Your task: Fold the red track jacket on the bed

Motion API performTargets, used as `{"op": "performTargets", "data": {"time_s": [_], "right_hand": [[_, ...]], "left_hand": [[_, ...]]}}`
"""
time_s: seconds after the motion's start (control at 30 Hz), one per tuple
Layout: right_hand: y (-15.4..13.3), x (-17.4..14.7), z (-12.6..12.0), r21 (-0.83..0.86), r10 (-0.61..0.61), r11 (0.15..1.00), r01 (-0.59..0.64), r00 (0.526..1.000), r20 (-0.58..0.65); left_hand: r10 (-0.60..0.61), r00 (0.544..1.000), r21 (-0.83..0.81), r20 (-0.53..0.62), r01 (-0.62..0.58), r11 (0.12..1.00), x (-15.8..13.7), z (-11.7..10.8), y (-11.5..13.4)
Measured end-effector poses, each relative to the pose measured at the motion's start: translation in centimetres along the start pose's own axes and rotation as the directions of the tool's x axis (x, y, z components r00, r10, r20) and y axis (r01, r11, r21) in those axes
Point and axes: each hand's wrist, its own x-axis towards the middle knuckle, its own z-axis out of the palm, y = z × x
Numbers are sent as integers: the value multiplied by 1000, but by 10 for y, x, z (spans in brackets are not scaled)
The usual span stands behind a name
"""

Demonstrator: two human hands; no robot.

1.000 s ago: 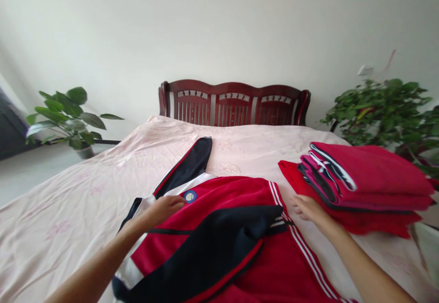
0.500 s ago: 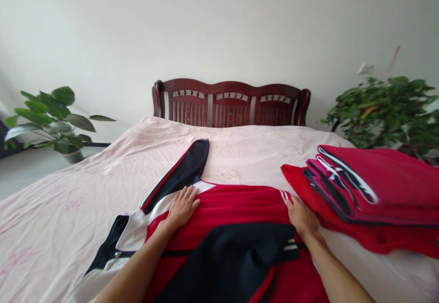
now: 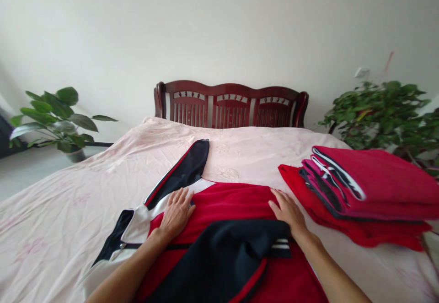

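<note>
Both hands lie flat and open, palms down, on a red, navy and white jacket [image 3: 233, 211] spread across the bed [image 3: 68, 202]. Neither hand grasps anything; the fingers are stretched out and pressed onto the cloth. The left hand [image 3: 176, 212] rests near the jacket's left shoulder, where the red body meets a white panel, its fingertips pointing toward the headboard [image 3: 230, 106]. The right hand [image 3: 287, 210] sits on the far right corner of the red cloth, close to the edge, fingers spread and angled slightly inward. Between the two forearms a navy sleeve [image 3: 219, 257] is folded across the jacket's front, with white stripes showing at its right end just below the right wrist. Another navy sleeve [image 3: 185, 168] with a thin red edge stretches away from the left hand, lying straight on the pale pink sheet toward the headboard. To the right of the right hand, near but not touching it, a stack of folded red garments [image 3: 370, 188] lies on the bed, with dark and white trim visible along its nearer folds. A leafy plant [image 3: 55, 120] stands on the floor beyond the bed's left side, and a bushier plant [image 3: 384, 110] stands behind the folded stack on the right.
</note>
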Motion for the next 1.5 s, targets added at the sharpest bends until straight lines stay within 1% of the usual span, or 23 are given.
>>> {"op": "performTargets", "data": {"time_s": [0.03, 0.07, 0.13, 0.23, 0.33, 0.43, 0.53, 0.63, 0.7, 0.73, 0.8, 0.87, 0.9, 0.97, 1.07, 1.17, 1.23, 1.3, 1.37, 1.43, 1.5], "right_hand": [[-1, -5, 6, 17, -88, 996, 88, 996, 27], [0, -10, 12, 21, -144, 990, 143, 987, 68], [2, -20, 23, -1, -166, 986, 168, 975, 149], [7, -27, 31, -43, -118, 991, 130, 970, 213], [6, -26, 29, -63, -85, 993, 103, 968, 236], [-2, -22, 20, -82, -56, 993, 81, 959, 279], [-8, -21, 6, -98, 0, 994, 37, 938, 347], [-7, -33, -6, -100, 70, 994, -35, 923, 378], [-2, -52, -12, -109, 85, 993, -49, 928, 362], [1, -65, -13, -116, 72, 993, -33, 934, 351], [7, -95, -14, -122, 1, 992, 39, 949, 314], [11, -123, -15, -126, -68, 987, 102, 966, 250], [13, -135, -16, -126, -86, 985, 114, 974, 209], [16, -149, -20, -129, -70, 988, 90, 986, 152], [18, -153, -36, -134, -14, 990, 37, 986, 165], [5, -154, -58, -128, -3, 992, 19, 992, 125], [-12, -163, -72, -67, -61, 996, 66, 995, 77], [-33, -182, -82, 10, -142, 990, 141, 988, 69], [-50, -207, -87, 55, -217, 976, 213, 970, 108], [-58, -232, -87, 62, -287, 958, 280, 946, 148], [-57, -250, -84, 49, -322, 947, 318, 936, 143]], "left_hand": [[-20, 1000, 23, 10, 20, 1000, -8, -3, -6], [-51, 998, 53, 27, 50, 997, -17, -5, -14], [-123, 989, 120, 76, 113, 986, -35, -11, -31], [-188, 974, 191, 128, 162, 968, -58, -20, -55], [-214, 971, 238, 107, 184, 954, -73, -28, -68], [-289, 955, 292, 75, 256, 922, -79, -35, -70], [-354, 932, 315, 79, 314, 896, -80, -43, -69], [-388, 920, 311, 56, 353, 882, -86, -50, -67], [-353, 935, 307, 25, 329, 893, -97, -52, -69], [-305, 952, 296, 17, 287, 911, -104, -53, -71], [-161, 987, 246, 27, 149, 958, -121, -52, -79], [-36, 998, 182, 51, 26, 983, -138, -51, -89], [-1, 998, 160, 60, -8, 987, -146, -51, -93], [20, 998, 147, 57, -28, 989, -158, -51, -101], [45, 999, 154, 7, -45, 987, -168, -55, -102], [102, 994, 91, -46, -98, 991, -174, -68, -92], [168, 986, -27, -17, -168, 985, -180, -82, -82], [237, 970, -168, 53, -226, 960, -189, -97, -69], [285, 951, -271, 124, -244, 931, -200, -110, -57], [302, 940, -305, 159, -244, 921, -213, -116, -48], [293, 945, -285, 148, -243, 927, -225, -114, -44]]}}
